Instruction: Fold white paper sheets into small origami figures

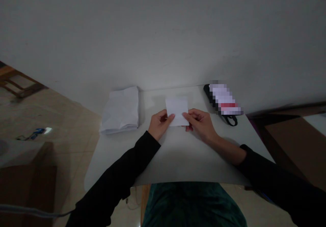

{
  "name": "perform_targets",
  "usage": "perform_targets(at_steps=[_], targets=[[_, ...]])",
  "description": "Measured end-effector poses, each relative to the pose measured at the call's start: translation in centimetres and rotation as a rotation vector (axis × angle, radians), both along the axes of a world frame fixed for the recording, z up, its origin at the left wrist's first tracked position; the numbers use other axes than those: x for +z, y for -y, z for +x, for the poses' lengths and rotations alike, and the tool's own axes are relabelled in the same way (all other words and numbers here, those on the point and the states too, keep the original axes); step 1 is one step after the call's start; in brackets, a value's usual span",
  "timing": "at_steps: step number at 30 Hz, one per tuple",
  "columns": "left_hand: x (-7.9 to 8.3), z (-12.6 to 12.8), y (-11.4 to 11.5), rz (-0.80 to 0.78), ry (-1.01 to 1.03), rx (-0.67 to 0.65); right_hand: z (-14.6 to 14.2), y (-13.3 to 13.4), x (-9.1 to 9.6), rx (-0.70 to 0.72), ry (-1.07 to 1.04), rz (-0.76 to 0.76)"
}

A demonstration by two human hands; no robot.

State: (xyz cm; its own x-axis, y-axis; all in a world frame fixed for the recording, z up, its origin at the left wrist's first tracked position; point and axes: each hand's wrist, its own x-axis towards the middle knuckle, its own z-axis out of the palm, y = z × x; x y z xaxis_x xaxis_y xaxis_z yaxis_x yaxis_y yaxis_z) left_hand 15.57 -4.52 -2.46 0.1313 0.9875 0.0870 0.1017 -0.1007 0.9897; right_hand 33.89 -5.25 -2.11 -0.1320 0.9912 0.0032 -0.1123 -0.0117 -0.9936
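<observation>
Between my two hands is a small, nearly square piece of white paper [177, 106], held just over the white table [175, 159]. My left hand [160, 122] pinches its left side, the thumb lying on the front face and the fingers behind. On the right side, my right hand [202, 122] grips it the same way, thumb on the face and some fingertips showing below the lower edge. Whether the paper is folded or a single sheet, I cannot tell. To the left lies a thick stack of white paper [122, 110] with slightly uneven edges.
At the table's back right lies a dark object with a blurred, lit face [225, 99] and a black strap loop [231, 120]. A grey wall [163, 37] rises directly behind the table. Brown furniture [297, 145] stands at the right, and a tiled floor [73, 125] shows at the left.
</observation>
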Motion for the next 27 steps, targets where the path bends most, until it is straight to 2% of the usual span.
perform_targets(at_steps=[2,5,7,8,13,19,24,27], targets=[[0.0,0.2,0.4,0.013,-0.013,0.028,-0.2,0.3,-0.1,0.086,0.020,-0.008],[0.4,0.2,0.8,0.022,-0.146,0.088,-0.2,0.3,-0.2,0.270,0.092,-0.041],[0.8,-0.1,0.8,0.004,-0.189,0.088,-0.1,0.2,-0.3,0.327,0.132,-0.044],[1.0,-0.3,0.7,-0.007,-0.189,0.082,0.0,0.1,-0.3,0.307,0.122,-0.033],[1.3,-1.0,0.0,-0.036,-0.166,0.088,0.4,-0.3,0.0,0.016,-0.088,0.098],[1.0,-0.9,-0.3,0.027,-0.055,0.158,0.4,-0.1,0.5,-0.111,-0.118,0.154],[0.6,-0.4,0.0,-0.053,0.076,-0.025,0.6,-0.5,0.5,-0.175,-0.143,0.138],[0.7,0.0,0.4,-0.081,0.105,-0.049,0.7,-0.7,0.3,-0.132,-0.139,0.135]])
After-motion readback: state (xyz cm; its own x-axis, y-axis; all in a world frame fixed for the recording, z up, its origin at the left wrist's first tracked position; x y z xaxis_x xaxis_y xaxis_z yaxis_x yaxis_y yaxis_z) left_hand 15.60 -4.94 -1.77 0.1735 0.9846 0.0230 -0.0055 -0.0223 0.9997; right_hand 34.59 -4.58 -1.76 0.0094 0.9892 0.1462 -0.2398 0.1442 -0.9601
